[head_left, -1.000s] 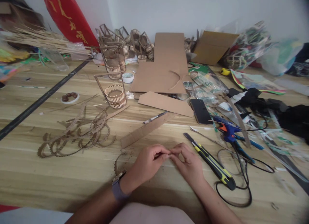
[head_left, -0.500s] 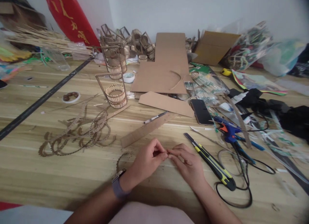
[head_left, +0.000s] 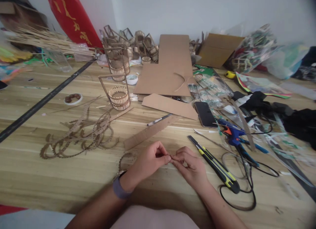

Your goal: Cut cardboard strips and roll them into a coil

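Note:
My left hand (head_left: 152, 160), with a watch on its wrist, is closed in a pinch over the wooden table. Its fingertips meet those of my right hand (head_left: 190, 165), which pinches too. Whatever lies between the fingertips is too small to make out. A curled strip of corrugated cardboard (head_left: 120, 161) lies beside my left wrist. To the right of my right hand rests a black and yellow utility knife (head_left: 214, 165). Beyond both hands lies a flat cardboard strip (head_left: 149, 133).
A small slatted basket (head_left: 119, 99) with a tall handle stands ahead, left of cardboard sheets (head_left: 163, 79). Loose cardboard coils (head_left: 79, 137) spread on the left. A phone (head_left: 205, 114), a blue glue gun (head_left: 233, 133) and its black cable (head_left: 254, 196) lie on the right.
Both hands stay pinched together at almost the same spot. My right fingers have shifted slightly. The whole view has moved a little.

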`<control>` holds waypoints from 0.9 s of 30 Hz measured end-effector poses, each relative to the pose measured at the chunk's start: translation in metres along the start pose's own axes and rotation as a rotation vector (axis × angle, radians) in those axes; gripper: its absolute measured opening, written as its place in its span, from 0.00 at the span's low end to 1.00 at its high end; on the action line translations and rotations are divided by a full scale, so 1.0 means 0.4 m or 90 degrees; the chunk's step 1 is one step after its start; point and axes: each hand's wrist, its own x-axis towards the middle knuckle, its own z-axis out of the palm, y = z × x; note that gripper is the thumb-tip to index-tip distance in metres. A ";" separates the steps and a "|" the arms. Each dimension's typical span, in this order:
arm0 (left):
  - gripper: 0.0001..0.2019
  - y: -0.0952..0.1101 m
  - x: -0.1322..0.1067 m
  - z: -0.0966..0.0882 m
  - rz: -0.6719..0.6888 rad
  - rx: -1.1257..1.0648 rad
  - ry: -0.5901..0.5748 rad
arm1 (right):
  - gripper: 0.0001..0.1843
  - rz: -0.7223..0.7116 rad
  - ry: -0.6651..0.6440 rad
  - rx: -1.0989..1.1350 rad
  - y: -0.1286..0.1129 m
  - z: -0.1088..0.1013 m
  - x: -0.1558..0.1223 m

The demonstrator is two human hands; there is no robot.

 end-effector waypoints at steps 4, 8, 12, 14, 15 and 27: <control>0.08 0.003 0.002 0.000 -0.005 0.004 0.001 | 0.04 -0.009 -0.008 -0.007 0.002 0.000 0.001; 0.08 0.005 0.000 -0.001 -0.007 0.023 0.001 | 0.06 -0.013 -0.018 -0.005 0.004 0.000 0.003; 0.07 0.004 -0.003 -0.003 0.000 0.034 -0.007 | 0.08 -0.022 -0.030 0.002 0.006 0.000 0.002; 0.07 0.004 -0.005 -0.004 -0.005 0.042 -0.012 | 0.09 -0.025 -0.037 0.007 0.007 -0.001 0.002; 0.07 0.005 -0.006 -0.004 -0.007 0.046 -0.015 | 0.09 -0.026 -0.041 0.008 0.007 -0.002 0.002; 0.08 0.011 -0.006 -0.003 0.001 0.049 -0.052 | 0.13 -0.021 -0.082 -0.001 0.007 -0.001 0.000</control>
